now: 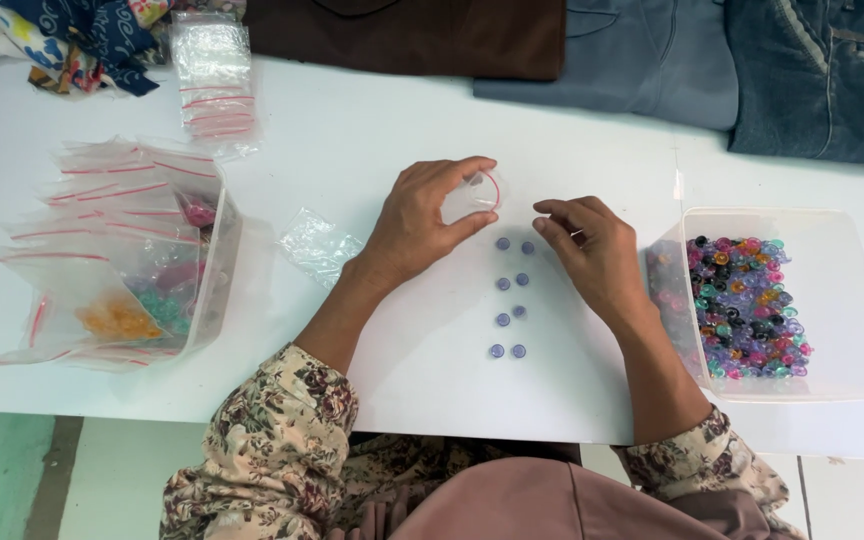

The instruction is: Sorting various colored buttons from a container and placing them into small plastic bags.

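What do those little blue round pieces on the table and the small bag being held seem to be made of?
The blue round pieces look like translucent plastic with a slight gloss, each with a paler centre. The small bag in the left hand looks like thin clear plastic film: see-through, crinkled, with a red line at the mouth. The tub looks like clear rigid plastic.

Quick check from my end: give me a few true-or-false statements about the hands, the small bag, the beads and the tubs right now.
1. The left hand holds a small clear bag open. True.
2. The purple beads lie heaped in one pile. False: they sit in two short rows.
3. The right hand rests inside the bead tub. False: it is over the table, beside the rows.
4. The tub of mixed beads stands right of the hands. True.
5. The left tub holds stacked plates. False: it holds small zip bags.
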